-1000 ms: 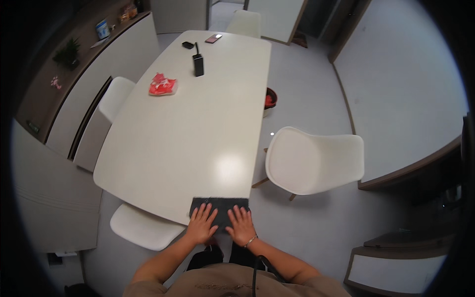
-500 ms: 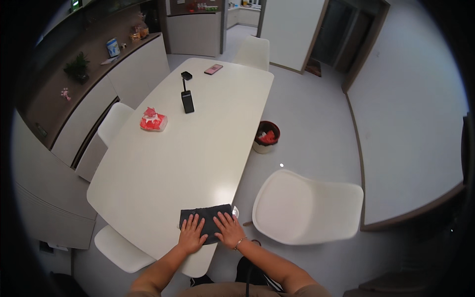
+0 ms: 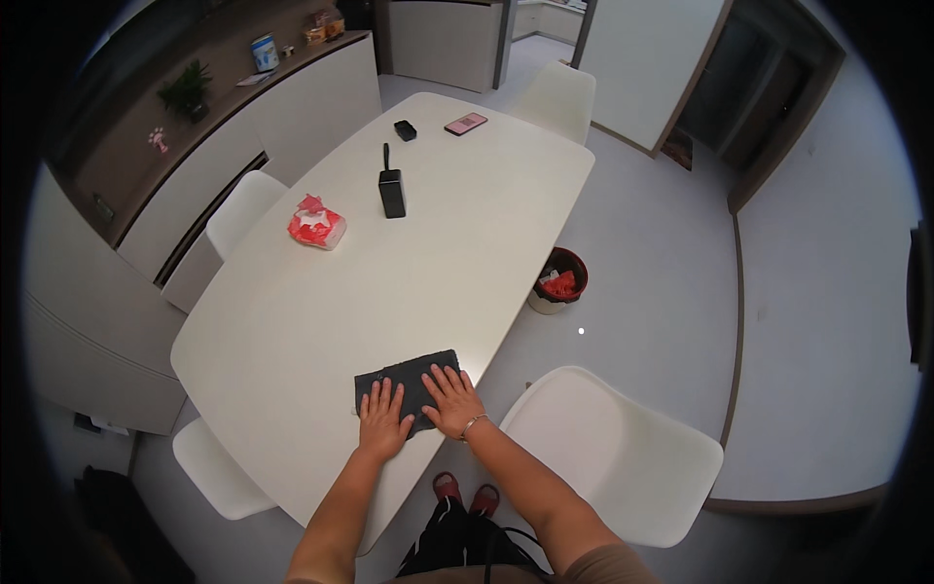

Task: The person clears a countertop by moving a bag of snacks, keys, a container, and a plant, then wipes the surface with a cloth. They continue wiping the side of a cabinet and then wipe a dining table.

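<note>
A dark grey cloth (image 3: 413, 375) lies flattened on the white table (image 3: 292, 331), close to its right edge. My left hand (image 3: 383, 424) presses on the cloth's left part, fingers stretched forward and a little apart. On the cloth's right part rests my right hand (image 3: 453, 401), also flat with fingers spread, a bracelet around its wrist. Both palms hide the near part of the cloth. Neither hand grips anything.
Farther up the table are a red and white tissue pack (image 3: 317, 228), a black device with an antenna-like stick (image 3: 392, 193), a small black object (image 3: 405, 130) and a pink phone (image 3: 466, 124). White chairs (image 3: 623, 448) surround the table. A trash bin (image 3: 558, 282) stands on the right.
Both hands have pushed the cloth forward along the table, away from me. The view has shifted, and my feet in red slippers now show more fully below.
</note>
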Demonstrator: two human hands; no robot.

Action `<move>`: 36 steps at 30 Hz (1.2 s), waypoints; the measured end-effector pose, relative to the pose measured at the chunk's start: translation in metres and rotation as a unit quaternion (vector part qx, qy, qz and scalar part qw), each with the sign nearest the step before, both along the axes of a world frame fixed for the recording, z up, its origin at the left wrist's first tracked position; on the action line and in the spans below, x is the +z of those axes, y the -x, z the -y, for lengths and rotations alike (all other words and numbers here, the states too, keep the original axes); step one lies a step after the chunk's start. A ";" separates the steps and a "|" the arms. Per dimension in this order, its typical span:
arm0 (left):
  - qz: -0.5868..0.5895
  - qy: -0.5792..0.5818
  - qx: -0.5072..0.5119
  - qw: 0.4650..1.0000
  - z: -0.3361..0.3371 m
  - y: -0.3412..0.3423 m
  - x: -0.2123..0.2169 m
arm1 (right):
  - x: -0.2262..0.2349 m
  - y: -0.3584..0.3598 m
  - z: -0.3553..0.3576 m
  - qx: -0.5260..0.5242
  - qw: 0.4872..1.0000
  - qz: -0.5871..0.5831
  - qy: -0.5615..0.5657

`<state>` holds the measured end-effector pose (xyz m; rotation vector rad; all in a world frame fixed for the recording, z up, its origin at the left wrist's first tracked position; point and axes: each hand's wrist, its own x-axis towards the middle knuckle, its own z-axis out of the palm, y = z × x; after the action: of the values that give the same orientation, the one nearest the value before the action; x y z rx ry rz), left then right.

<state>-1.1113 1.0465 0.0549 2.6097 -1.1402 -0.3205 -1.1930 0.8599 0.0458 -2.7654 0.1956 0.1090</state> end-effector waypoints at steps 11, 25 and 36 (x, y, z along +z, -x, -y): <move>0.016 0.048 -0.001 0.999 -0.002 -0.008 -0.016 | 0.003 -0.003 0.009 0.028 0.999 -0.007 0.043; 0.029 0.052 0.017 0.998 0.064 -0.115 -0.021 | 0.002 -0.120 0.075 0.044 0.996 -0.045 0.069; 0.075 0.042 0.113 0.990 0.246 -0.217 -0.023 | -0.009 -0.274 0.261 0.136 0.989 0.038 0.053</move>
<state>-0.8943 0.8001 0.0318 2.6897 -0.8683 -0.0286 -0.9192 0.5992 0.0372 -2.8806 -0.2035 0.0639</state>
